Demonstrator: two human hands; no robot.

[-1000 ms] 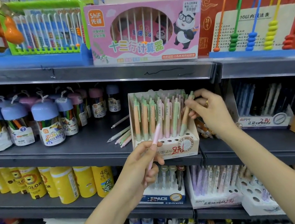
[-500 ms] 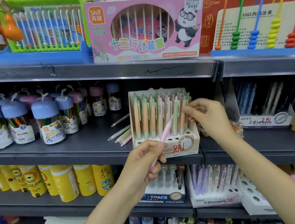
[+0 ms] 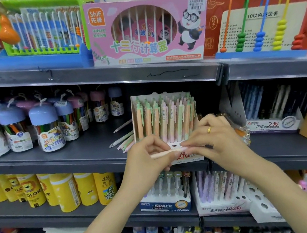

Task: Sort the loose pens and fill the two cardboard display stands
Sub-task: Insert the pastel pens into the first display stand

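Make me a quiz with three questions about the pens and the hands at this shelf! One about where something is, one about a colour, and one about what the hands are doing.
1. Where do the loose pens lie?
A. on the shelf left of the display stand
B. on top of the pink box
C. on the floor

2. What colour are the lids of the nearest crayon jars?
A. red
B. blue
C. black

3. What are the hands doing?
A. both hold one pen
B. both hang idle
C. each lifts a jar

Answers:
1 A, they lie on the dark shelf beside the stand's left wall.
2 B, the domed lids are blue.
3 A, the left hand and right hand pinch the pale pen sideways in front of the stand.
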